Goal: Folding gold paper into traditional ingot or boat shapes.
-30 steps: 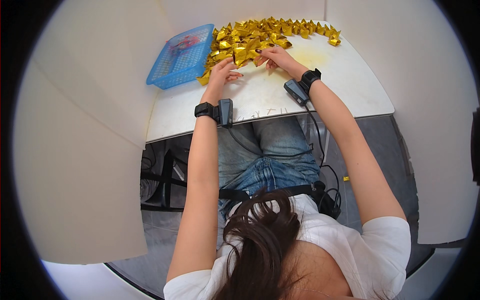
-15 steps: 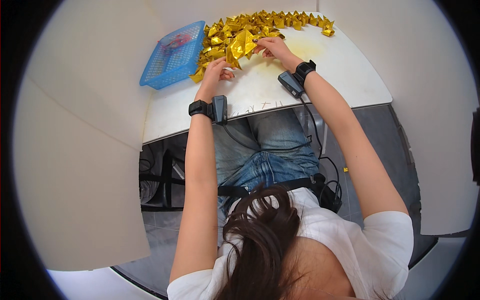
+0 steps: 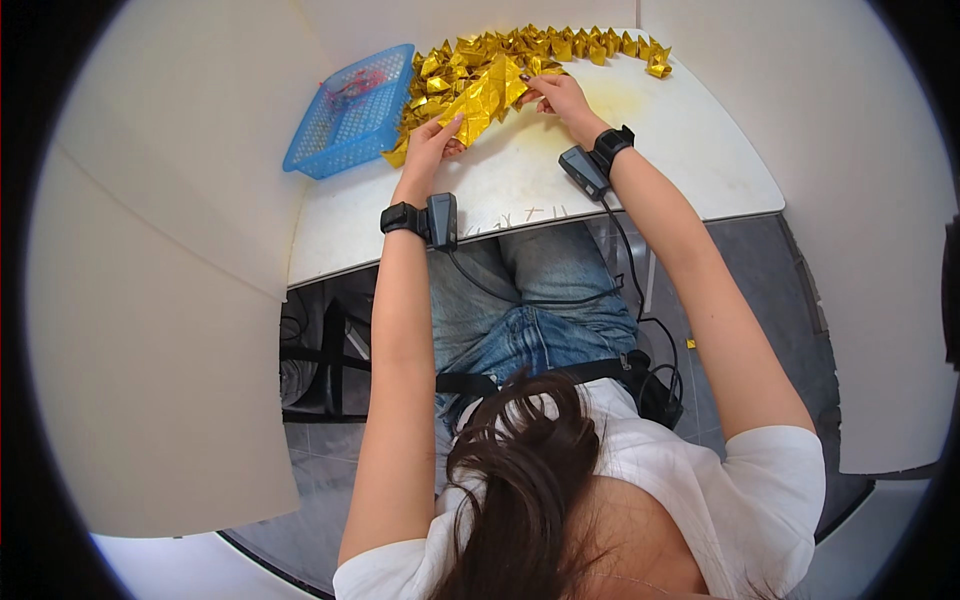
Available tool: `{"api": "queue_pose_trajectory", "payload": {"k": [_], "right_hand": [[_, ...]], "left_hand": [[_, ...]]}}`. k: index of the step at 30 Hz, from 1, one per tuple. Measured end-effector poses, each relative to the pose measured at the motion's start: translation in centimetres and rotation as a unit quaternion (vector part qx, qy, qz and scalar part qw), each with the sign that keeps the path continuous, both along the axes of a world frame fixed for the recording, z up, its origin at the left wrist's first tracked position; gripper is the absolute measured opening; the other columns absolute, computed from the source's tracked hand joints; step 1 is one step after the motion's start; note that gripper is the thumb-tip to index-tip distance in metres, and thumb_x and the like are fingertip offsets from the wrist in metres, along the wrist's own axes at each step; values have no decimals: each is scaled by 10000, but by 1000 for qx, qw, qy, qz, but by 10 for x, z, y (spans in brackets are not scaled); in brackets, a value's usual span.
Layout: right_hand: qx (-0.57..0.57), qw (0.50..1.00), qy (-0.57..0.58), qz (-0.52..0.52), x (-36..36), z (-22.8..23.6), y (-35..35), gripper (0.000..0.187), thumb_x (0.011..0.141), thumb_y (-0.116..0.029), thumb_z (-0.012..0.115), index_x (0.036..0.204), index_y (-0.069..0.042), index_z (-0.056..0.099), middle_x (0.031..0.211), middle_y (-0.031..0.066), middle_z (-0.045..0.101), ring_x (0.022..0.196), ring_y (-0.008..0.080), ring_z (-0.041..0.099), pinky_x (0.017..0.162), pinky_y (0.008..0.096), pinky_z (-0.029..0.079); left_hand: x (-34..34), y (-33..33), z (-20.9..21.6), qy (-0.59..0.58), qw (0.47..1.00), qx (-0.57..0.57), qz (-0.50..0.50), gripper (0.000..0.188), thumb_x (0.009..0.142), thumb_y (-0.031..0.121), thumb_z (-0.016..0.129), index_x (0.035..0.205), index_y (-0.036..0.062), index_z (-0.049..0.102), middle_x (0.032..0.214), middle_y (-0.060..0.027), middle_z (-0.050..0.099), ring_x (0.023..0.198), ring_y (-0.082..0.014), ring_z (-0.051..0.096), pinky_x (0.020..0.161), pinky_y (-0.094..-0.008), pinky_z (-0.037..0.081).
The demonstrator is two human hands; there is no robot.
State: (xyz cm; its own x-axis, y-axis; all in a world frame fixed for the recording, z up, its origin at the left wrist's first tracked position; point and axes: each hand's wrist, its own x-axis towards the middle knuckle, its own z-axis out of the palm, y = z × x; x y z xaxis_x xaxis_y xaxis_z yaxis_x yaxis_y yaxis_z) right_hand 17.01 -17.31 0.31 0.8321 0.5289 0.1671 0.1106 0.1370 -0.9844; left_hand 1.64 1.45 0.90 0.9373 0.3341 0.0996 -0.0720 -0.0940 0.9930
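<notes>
A creased sheet of gold foil paper (image 3: 488, 103) spans the gap between my two hands, raised over the table. My left hand (image 3: 432, 143) pinches its lower left part, thumb on top. At its upper right edge, my right hand (image 3: 556, 98) grips it between thumb and fingers. Right behind the sheet lies a heap of folded gold paper pieces (image 3: 432, 80), which the sheet partly covers. From the heap a row of these pointed pieces (image 3: 600, 46) runs along the back of the table to the right.
A blue plastic basket (image 3: 350, 150) with something reddish inside stands left of the heap. The white table (image 3: 690, 150) ends in a front edge above my lap. Pale panels rise at both sides. Cables hang from the grey devices (image 3: 441, 222) strapped to my wrists.
The gold paper has opened out from a bulky, folded shape into a flatter, longer sheet. My left thumb now lies over its edge; both hands have stayed nearly in place.
</notes>
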Motion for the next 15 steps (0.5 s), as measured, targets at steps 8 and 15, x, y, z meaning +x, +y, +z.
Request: {"api": "queue_pose_trajectory", "payload": {"k": [8,15], "right_hand": [[-3,1000,-8,-13,4,-2,-3,221,865,-197,546,807,-7,642,717,44,645,526,60,499,499,198,397],[-6,1000,-27,11,-5,-2,-2,197,867,-189,560,823,-16,645,695,22,631,536,51,492,508,190,394]], "left_hand": [[-1,-6,5,-4,1000,-8,19,300,844,294,638,670,125,461,599,29,496,553,-59,541,496,-174,401],[-7,2,-3,-49,996,-20,76,344,820,289,667,609,151,432,553,54,447,477,-44,457,459,-174,346]]}}
